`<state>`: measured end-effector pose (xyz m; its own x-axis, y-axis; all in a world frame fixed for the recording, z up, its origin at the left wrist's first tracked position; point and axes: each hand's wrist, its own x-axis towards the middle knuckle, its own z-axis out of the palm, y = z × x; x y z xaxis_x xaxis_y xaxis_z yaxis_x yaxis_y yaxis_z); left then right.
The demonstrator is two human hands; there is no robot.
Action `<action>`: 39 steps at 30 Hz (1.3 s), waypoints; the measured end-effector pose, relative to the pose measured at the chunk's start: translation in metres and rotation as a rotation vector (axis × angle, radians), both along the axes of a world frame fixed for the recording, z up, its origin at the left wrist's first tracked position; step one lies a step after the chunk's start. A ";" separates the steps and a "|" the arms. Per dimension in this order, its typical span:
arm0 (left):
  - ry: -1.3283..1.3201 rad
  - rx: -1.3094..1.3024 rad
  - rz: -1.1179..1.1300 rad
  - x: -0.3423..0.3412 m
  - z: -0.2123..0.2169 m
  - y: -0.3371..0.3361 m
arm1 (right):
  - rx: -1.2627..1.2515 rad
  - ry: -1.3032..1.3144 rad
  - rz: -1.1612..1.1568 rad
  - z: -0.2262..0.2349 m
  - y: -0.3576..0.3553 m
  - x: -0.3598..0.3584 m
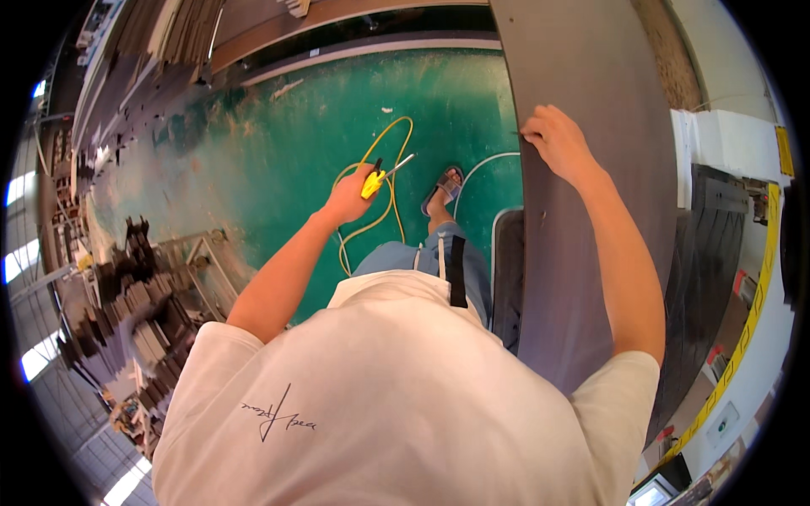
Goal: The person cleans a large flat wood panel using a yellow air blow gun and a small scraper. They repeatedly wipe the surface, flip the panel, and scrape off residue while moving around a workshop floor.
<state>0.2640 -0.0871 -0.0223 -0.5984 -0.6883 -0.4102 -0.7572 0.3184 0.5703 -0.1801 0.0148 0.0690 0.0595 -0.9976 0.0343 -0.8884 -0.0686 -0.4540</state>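
My left hand (346, 201) is wrapped round a yellow and black air blow gun (370, 185) with a thin metal nozzle, held out over the green floor. A yellow hose (408, 126) loops around and below that hand. On my right lies a long, flat, dark brown panel (591, 93). My right hand (558, 145) is over its left edge, fingers curled and thumb and fingertips pinched together. Something small and dark shows at the fingertips, too small to name.
Stacked boards and strips (143, 337) stand at the left, with more long boards (181, 34) at the far left. A pale hose (485, 160) curves over the green floor (278, 152) beside my sandalled foot (443, 190). White machinery with a yellow strip (764, 278) stands beyond the panel at right.
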 end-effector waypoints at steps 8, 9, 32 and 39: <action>-0.083 0.097 0.296 0.175 -0.046 0.241 | 0.130 -0.063 0.073 0.012 0.251 0.087; -0.121 0.057 0.304 0.193 -0.047 0.273 | 0.072 -0.073 0.101 0.013 0.279 0.094; -0.253 0.060 0.366 0.315 -0.013 0.780 | 0.193 -0.070 0.065 0.010 0.916 0.312; -0.264 0.019 0.181 0.368 -0.051 0.863 | 0.209 -0.088 0.027 0.016 1.086 0.393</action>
<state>0.6316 0.7755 -0.0731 -0.3377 -0.7648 -0.5487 -0.9233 0.1560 0.3510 0.2130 1.1005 0.0847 0.0921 -0.9817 -0.1668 -0.8437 0.0120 -0.5366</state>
